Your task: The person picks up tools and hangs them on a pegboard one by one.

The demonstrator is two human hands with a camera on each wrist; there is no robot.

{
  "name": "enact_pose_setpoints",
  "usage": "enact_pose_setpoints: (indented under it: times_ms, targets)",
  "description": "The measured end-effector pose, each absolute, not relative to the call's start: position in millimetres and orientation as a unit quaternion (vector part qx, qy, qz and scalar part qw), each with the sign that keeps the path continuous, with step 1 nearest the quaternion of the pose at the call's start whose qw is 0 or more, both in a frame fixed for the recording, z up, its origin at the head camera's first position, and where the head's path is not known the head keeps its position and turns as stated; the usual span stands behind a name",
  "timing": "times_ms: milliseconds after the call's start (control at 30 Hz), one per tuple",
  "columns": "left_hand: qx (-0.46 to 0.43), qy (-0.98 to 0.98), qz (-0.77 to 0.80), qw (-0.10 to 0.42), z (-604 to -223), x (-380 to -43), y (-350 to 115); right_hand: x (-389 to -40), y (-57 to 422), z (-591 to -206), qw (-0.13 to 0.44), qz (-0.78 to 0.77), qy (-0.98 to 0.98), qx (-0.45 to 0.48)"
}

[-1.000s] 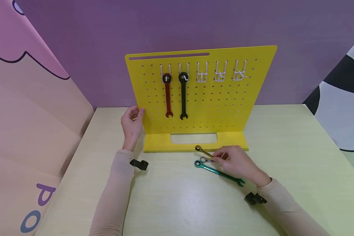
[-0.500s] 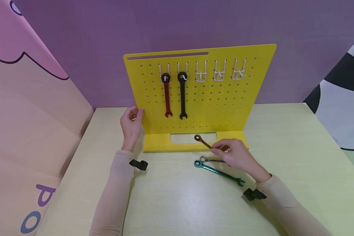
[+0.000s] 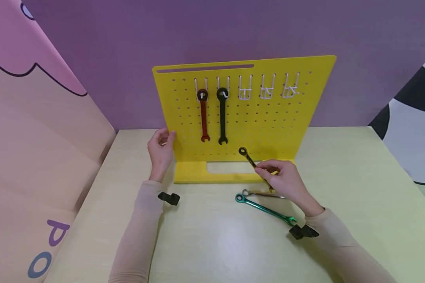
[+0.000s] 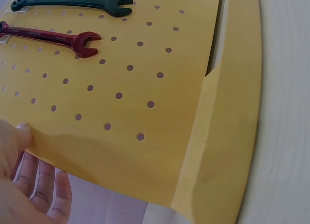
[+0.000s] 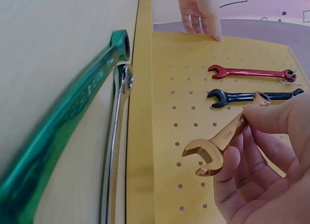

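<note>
My right hand (image 3: 284,176) pinches a gold combination wrench (image 5: 227,134) between thumb and fingers, in front of the pegboard's base. Its ring end points up and left, and its open end down. At the left edge of the yellow pegboard (image 3: 258,127), my left hand (image 3: 161,154) grips the panel, thumb on the front and fingers behind, as the left wrist view shows. A red wrench (image 3: 204,120) and a black wrench (image 3: 222,118) hang by their ring ends from the two leftmost hooks. A silver wrench (image 3: 265,194) and a green wrench (image 3: 263,208) lie on the table.
Three white wire hooks, the middle one (image 3: 267,87) among them, bear no wrench on the board's upper right. The board's yellow base (image 3: 191,173) stands on the pale table (image 3: 205,236). A purple wall (image 3: 212,31) rises behind.
My right hand has lifted the gold wrench from beside the silver one, up in front of the board. The left hand keeps its place at the edge; the view has shifted slightly.
</note>
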State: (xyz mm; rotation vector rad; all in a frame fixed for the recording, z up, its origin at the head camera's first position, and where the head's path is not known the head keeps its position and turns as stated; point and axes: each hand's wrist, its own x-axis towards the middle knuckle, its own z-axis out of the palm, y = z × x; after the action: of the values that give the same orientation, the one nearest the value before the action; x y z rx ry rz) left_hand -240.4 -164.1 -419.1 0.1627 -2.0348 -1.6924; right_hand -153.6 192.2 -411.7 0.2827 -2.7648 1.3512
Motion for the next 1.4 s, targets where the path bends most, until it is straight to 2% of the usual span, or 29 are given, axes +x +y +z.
enact_pose_setpoints:
  times_ms: [1400]
  targets:
    - [0.053,-0.744,-0.621,0.243,-424,-244,-165,-175,157,-374,0.052,0.5,-0.86,0.082]
